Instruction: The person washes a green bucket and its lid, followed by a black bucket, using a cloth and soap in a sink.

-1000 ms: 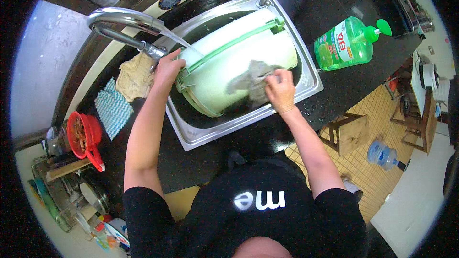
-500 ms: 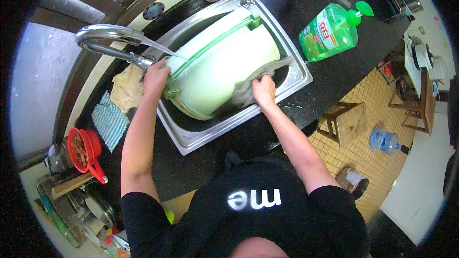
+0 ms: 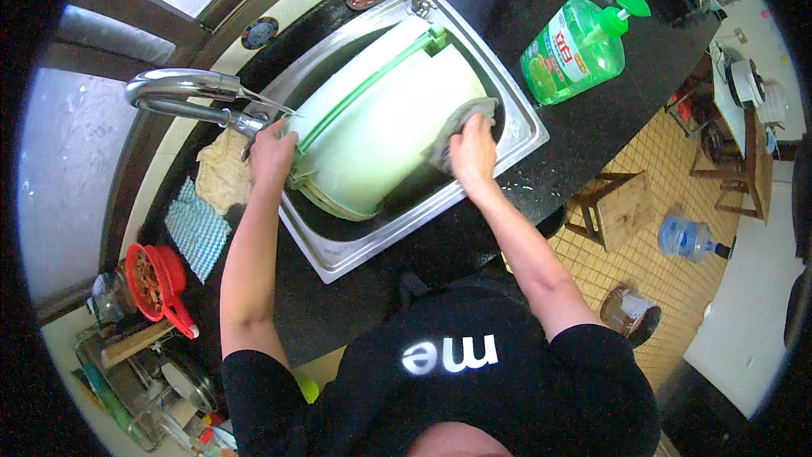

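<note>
A large pale green plastic bin with a brighter green ridge lies on its side in the steel sink, filling most of it. My left hand is closed over the bin's left end, close beside the tap base; its fingertips are partly hidden. A grey cloth is bunched under my right hand, whose fingers press it against the bin's right, near side. From the curved chrome tap a thin stream of water falls toward the bin's far left edge.
A green pump bottle of liquid soap stands right of the sink on the black counter. Left lie a beige cloth, a blue checked cloth and a red colander. A wooden stool and water jug are on the floor.
My right hand has slid the grey cloth up along the bin, and the cloth is more bunched. The water stream looks thinner. My left hand keeps its place on the bin.
</note>
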`<state>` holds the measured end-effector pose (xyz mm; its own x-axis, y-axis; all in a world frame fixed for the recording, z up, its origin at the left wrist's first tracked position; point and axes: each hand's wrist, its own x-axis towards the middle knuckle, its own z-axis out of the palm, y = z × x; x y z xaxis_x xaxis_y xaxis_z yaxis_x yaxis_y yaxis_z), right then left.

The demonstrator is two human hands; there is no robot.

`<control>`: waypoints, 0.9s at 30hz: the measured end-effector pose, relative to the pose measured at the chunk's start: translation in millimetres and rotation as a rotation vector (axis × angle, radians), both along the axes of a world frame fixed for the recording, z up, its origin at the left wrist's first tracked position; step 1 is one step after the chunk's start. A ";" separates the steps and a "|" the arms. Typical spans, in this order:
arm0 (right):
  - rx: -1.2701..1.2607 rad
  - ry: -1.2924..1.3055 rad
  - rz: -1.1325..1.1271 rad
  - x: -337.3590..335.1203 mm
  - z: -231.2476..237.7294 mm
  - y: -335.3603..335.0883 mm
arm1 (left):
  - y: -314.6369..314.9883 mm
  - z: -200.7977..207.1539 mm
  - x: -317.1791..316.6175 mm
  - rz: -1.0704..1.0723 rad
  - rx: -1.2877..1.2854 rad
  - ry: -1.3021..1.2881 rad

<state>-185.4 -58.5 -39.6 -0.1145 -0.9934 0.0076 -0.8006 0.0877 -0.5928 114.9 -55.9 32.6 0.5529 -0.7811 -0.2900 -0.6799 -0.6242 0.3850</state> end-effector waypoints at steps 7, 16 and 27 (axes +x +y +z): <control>-0.066 -0.010 0.461 49.1 12.7 49.2 | 2.3 -7.5 11.3 -0.004 -0.104 -0.004; -0.367 -0.102 0.565 92.6 63.0 7.3 | 9.9 -22.3 -0.3 -0.139 -0.422 0.105; -0.040 0.113 0.687 125.8 119.0 -39.4 | 57.1 13.5 -10.1 -0.440 -0.762 -0.069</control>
<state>-59.7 -97.9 79.4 0.5436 -0.8391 0.0204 -0.7240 -0.4810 -0.4944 104.8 1.2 46.0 0.1534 -0.8948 0.4193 -0.8354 0.1091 0.5387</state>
